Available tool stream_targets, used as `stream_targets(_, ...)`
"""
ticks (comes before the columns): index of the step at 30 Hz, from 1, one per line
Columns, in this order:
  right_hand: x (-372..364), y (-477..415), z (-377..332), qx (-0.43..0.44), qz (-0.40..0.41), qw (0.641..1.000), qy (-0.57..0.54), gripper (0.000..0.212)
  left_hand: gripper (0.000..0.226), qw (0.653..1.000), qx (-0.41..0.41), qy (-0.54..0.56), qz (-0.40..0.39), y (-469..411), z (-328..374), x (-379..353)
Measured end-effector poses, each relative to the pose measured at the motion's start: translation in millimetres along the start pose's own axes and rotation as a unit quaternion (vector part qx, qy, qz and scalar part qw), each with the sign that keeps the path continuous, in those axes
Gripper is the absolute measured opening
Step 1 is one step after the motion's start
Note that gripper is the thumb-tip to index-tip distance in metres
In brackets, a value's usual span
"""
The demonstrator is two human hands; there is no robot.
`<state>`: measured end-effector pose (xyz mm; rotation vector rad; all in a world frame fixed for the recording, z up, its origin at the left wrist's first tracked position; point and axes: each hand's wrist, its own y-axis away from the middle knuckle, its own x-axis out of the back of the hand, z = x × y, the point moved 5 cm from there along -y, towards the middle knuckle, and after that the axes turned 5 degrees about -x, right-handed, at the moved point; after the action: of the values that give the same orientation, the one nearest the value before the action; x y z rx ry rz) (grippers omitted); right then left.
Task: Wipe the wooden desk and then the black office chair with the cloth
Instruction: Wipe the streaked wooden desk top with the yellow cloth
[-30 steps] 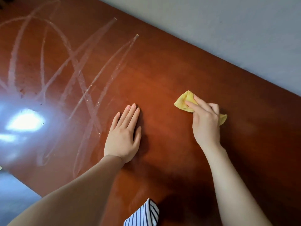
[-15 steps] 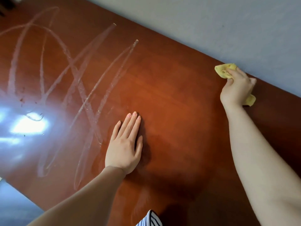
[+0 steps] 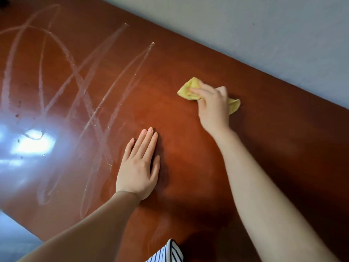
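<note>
The reddish-brown wooden desk [image 3: 188, 167] fills most of the view. My right hand [image 3: 213, 106] grips a crumpled yellow cloth [image 3: 190, 87] and presses it onto the desk, a little in from the far edge. The cloth sticks out on both sides of the hand. My left hand [image 3: 138, 165] lies flat on the desk, fingers straight and together, nearer to me and to the left of the cloth. Pale wet streaks [image 3: 90, 87] cross the left half of the desk. The black office chair is not in view.
A grey wall [image 3: 264, 35] runs along the desk's far edge. The desk's near edge and a strip of grey floor [image 3: 11, 233] show at the bottom left. A striped piece of clothing [image 3: 166, 252] is at the bottom. A bright light reflection [image 3: 32, 142] glares on the left.
My right hand has swept the cloth from the desk's far edge by the wall back towards the middle. One second ago it was near this same spot. My left hand has stayed put.
</note>
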<state>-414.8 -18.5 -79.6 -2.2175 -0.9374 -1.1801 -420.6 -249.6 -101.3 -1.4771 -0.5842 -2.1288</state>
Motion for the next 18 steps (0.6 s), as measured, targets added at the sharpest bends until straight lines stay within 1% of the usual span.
stream_targets(5,-0.6,76.1,-15.1,0.051,-0.038,0.997,-0.049,0.036,0.057,1.000,0.000,0.001,0.009,-1.3,0.7,-0.4)
stream_targets(10,15.0,131.5,-7.1,0.099,-0.056,0.992,-0.060,0.038,0.058,1.000,-0.003,0.001,0.019,-0.6,1.7,-0.2)
stream_targets(14,32.1,154.5,16.2,0.097,-0.022,0.994,-0.036,0.039,0.058,1.000,-0.001,0.005,0.018,1.0,1.3,-1.5)
stream_targets(18,54.6,146.1,48.7,0.049,0.039,0.998,0.004,0.040,0.058,1.000,-0.001,0.009,0.017,1.8,2.5,-1.6)
